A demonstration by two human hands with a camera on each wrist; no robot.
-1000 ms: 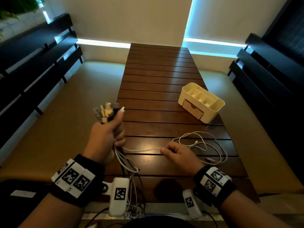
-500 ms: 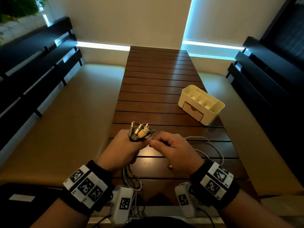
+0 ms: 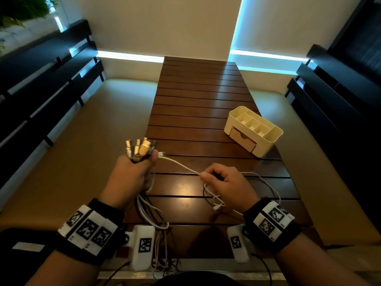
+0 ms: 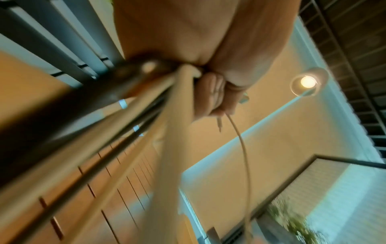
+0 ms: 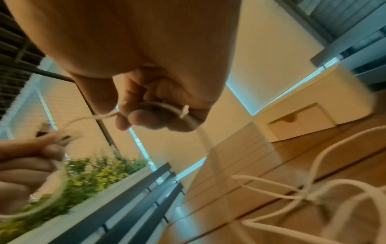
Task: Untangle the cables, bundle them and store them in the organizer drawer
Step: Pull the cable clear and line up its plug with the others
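Drawing away from the left hand (image 3: 132, 174), the right hand (image 3: 226, 182) now pinches the white cable (image 3: 179, 164) partway along, where half a second ago the two hands met at the plug ends (image 3: 139, 148). Left fingers grip the gathered cables; the end looks added, slack still loose on the worktop (image 3: 195, 100), organizer (image 3: 274, 137) drawer closed.

A lounge-like home seating nook is showing here: a long dark slatted wooden surface (image 3: 198, 96) is running between two beige cushioned benches (image 3: 99, 129) with black slatted backrests (image 3: 41, 79), glowing strip lighting (image 3: 129, 56) and green foliage (image 3: 18, 11) lying beyond.
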